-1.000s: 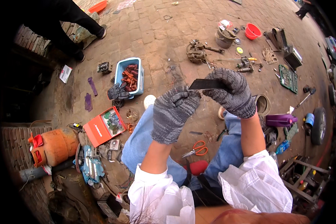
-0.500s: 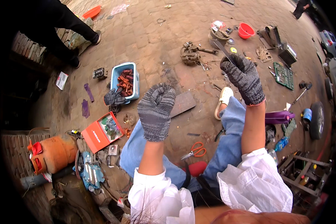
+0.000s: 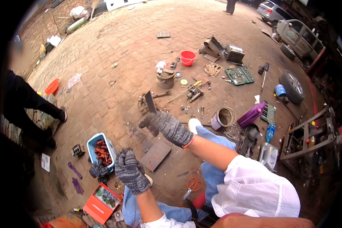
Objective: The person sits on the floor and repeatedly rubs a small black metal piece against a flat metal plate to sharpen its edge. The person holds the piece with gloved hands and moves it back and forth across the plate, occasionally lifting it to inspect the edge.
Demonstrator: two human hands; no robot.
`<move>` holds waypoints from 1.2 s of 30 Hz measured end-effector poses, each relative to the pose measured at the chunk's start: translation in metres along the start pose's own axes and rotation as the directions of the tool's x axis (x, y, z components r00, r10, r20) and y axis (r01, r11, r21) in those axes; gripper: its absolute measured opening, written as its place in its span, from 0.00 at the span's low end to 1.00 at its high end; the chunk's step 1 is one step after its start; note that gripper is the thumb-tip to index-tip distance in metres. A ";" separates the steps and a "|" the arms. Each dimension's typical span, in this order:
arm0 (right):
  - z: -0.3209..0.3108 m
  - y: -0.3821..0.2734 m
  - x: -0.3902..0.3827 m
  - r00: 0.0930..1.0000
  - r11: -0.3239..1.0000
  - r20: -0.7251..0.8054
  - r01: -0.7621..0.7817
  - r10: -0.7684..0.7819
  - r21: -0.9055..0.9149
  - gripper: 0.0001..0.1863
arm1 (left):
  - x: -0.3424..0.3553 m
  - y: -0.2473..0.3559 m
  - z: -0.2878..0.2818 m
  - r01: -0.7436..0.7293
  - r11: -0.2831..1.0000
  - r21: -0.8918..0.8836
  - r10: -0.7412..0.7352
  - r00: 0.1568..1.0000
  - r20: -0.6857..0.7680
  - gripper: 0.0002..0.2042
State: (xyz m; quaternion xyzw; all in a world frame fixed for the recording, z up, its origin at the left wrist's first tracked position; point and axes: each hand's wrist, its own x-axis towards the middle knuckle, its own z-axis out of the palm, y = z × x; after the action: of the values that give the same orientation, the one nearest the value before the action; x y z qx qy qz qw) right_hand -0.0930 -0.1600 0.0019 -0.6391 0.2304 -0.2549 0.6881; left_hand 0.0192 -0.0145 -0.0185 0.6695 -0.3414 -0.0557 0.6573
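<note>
The dark strip [image 3: 151, 102] is up in the air above the brick ground [image 3: 121, 110], and the right hand [image 3: 169, 128] holds it by its low end. The fingers of that hand pinch the strip, and the rest of it pokes up with a bit of a lean. The left hand [image 3: 131, 171] is lower down, with its fingers curled in close together; I cannot tell if anything is tucked inside them. The strip could slip, because only one end is held and the woolly glove may not grip smooth stuff well. If it drops, it could hit the flat plate [image 3: 155, 156] on the ground, or get mixed up with the small metal bits [image 3: 195, 95] farther off. Its edge looks thin, so it might poke through a glove if the fingers squeeze too hard. The scissors [image 3: 193, 184] lie near the knees, and a leg that moves could bump them. As for writing, the red box [image 3: 96, 208] has a row of pale letters on its lid, and the white card [image 3: 45, 162] has some small print, too tiny to read. I see no clear writing on the purple jug [image 3: 252, 114].
</note>
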 end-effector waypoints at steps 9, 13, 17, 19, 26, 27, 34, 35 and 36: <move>0.040 -0.013 -0.028 0.990 0.970 0.140 -0.059 0.026 0.235 0.19 | -0.004 -0.008 0.007 -0.510 0.757 0.409 0.488 0.857 0.167 0.06; 0.043 0.002 -0.023 0.989 0.954 0.068 0.106 -0.130 0.281 0.14 | -0.012 -0.010 0.008 0.072 0.992 0.102 -0.095 0.966 0.242 0.06; 0.042 0.000 -0.026 0.997 0.946 -0.045 0.077 -0.067 0.315 0.10 | -0.015 0.005 0.016 0.074 0.996 0.048 -0.084 0.964 0.251 0.05; 0.040 -0.005 -0.028 0.991 0.955 -0.123 0.081 -0.047 0.286 0.09 | -0.019 0.009 0.021 -0.074 0.997 0.024 0.067 0.970 0.234 0.05; 0.019 -0.013 -0.021 0.927 0.951 -0.369 0.175 -0.072 0.255 0.07 | -0.030 0.030 0.033 0.658 0.674 -0.336 -0.531 0.747 0.401 0.03; 0.016 -0.011 -0.020 0.927 0.947 -0.373 0.157 -0.043 0.281 0.06 | -0.029 0.028 0.031 0.667 0.664 -0.339 -0.531 0.739 0.414 0.03; -0.007 -0.014 -0.016 0.871 0.855 -0.492 0.244 0.015 0.457 0.06 | -0.030 0.015 0.030 0.789 0.564 -0.243 -0.565 0.583 0.584 0.03; -0.011 -0.013 -0.015 0.869 0.861 -0.495 0.241 0.015 0.448 0.07 | -0.031 0.017 0.030 0.788 0.582 -0.200 -0.571 0.571 0.590 0.03; -0.016 -0.011 -0.015 0.866 0.866 -0.500 0.239 0.015 0.439 0.07 | -0.032 0.019 0.031 0.779 0.596 -0.192 -0.562 0.576 0.594 0.03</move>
State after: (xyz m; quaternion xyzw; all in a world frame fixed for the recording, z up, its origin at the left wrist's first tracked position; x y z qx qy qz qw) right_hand -0.1153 -0.1631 0.0117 -0.3726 0.2856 -0.4980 0.7291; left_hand -0.0287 -0.0220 -0.0174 0.5485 -0.1804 -0.5439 0.6089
